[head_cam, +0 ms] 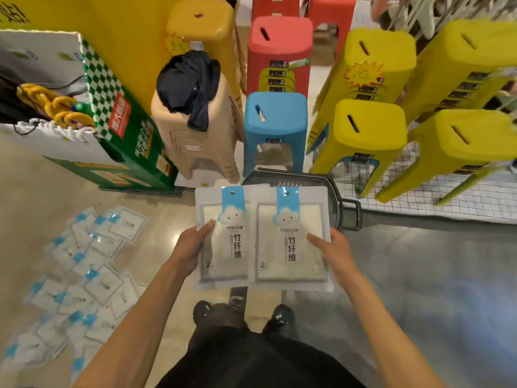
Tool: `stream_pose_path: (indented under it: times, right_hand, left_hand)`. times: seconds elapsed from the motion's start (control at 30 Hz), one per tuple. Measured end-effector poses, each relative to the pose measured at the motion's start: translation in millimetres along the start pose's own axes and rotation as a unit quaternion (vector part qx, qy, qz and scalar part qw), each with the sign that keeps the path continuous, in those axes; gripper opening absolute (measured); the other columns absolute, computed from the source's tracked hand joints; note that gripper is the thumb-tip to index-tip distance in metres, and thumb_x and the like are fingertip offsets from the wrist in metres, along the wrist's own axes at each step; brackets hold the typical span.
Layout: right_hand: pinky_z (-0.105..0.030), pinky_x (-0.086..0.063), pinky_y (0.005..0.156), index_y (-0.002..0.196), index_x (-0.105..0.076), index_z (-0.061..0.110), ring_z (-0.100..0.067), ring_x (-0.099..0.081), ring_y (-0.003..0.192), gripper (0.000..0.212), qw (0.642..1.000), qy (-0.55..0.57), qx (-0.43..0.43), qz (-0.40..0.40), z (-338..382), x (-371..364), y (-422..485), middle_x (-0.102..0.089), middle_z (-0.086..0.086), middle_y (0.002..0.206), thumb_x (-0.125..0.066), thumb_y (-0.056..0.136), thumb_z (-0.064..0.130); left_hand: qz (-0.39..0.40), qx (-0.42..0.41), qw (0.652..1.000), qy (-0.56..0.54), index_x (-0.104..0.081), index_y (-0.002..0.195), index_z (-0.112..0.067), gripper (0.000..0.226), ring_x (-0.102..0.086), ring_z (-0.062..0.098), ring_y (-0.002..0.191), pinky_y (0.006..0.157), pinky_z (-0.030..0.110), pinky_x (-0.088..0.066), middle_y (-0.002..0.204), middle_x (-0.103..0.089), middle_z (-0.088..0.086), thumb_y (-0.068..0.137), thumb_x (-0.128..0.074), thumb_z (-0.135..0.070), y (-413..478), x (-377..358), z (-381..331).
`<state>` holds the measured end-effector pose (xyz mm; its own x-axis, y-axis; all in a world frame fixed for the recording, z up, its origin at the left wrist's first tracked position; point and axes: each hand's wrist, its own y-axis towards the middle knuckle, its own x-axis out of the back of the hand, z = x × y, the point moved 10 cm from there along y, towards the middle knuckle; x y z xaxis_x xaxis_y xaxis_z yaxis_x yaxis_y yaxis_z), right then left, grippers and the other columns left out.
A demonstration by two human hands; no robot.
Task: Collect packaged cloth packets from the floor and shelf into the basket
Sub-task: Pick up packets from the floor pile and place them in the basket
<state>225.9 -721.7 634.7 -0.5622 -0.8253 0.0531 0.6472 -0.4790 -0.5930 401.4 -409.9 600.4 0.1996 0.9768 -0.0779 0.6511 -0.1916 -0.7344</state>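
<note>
Packets of white cloth in clear plastic with blue cloud-printed header strips, two, held flat and side by side in front of the body: left packet (223, 242) and right packet (291, 242), inner edges overlapping at the middle, right one on top. Directly beyond and below them, dark grey plastic basket (335, 191) on the floor, mostly hidden by the pair; only far rim and right-hand handle showing, contents impossible to make out. Left hand (190, 247) at the left packet's outer edge, thumb (207, 226) laid on the front, remaining fingers tucked underneath and out of sight, so a pinch with little opening. Right hand (333, 247) mirrored on the right packet's outer edge, thumb (317, 239) on the front, other fingers likewise hidden beneath. Black shoes (202, 310) partly covered by the packets' lower edges. On the beige floor to the left, loose heap of matching floor packets (84, 270), blurred, several cut off by the frame edge. Bare floor between that heap and the shoes; wider grey floor open to the right. Beyond the basket, tight row of plastic stools: blue stool (275, 119), beige stool (193, 147) topped with crumpled black cloth (190, 85), red stool (279, 49), yellow stools (369, 127). Green checked carton (123, 127) at far left.
</note>
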Motion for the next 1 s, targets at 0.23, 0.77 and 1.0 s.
stream_pose_path:
  times: [0.23, 0.77, 1.0]
  right_hand:
    - [-0.015, -0.052, 0.051, 0.102, -0.065, 0.020, 0.000, -0.069, 0.067, 0.015, 0.999, -0.005, -0.037, 0.004, 2, 33, 31, -0.071, 0.008, 0.090, -0.069, 0.091, 0.009]
    - [-0.046, -0.059, 0.086, 0.116, -0.067, 0.014, -0.024, -0.074, 0.096, 0.027, 0.986, 0.007, -0.158, -0.050, -47, 50, 153, -0.076, -0.005, 0.106, -0.071, 0.090, 0.012]
    - [-0.028, -0.059, 0.071, 0.111, -0.067, 0.018, -0.015, -0.073, 0.090, 0.021, 0.980, 0.001, -0.186, -0.072, -85, 62, 231, -0.076, 0.003, 0.100, -0.071, 0.091, 0.015]
  left_hand:
    - [-0.013, 0.023, 0.999, 0.021, -0.070, 0.111, -0.004, 0.031, -0.072, 0.034, 0.101, 0.091, 0.048, -0.057, 0.108, -0.075, 0.017, 0.093, -0.070, -0.029, 16, -35, 8]
    - [-0.017, 0.111, 0.989, 0.098, -0.071, 0.102, -0.007, 0.024, -0.073, 0.029, 0.090, 0.078, 0.039, -0.058, 0.100, -0.077, 0.013, 0.091, -0.072, -0.028, 161, -76, 13]
    - [-0.050, 0.067, 0.979, 0.184, -0.071, 0.094, -0.009, 0.019, -0.071, 0.018, 0.066, 0.053, 0.024, -0.053, 0.083, -0.075, 0.007, 0.095, -0.069, -0.028, 246, -102, 22]
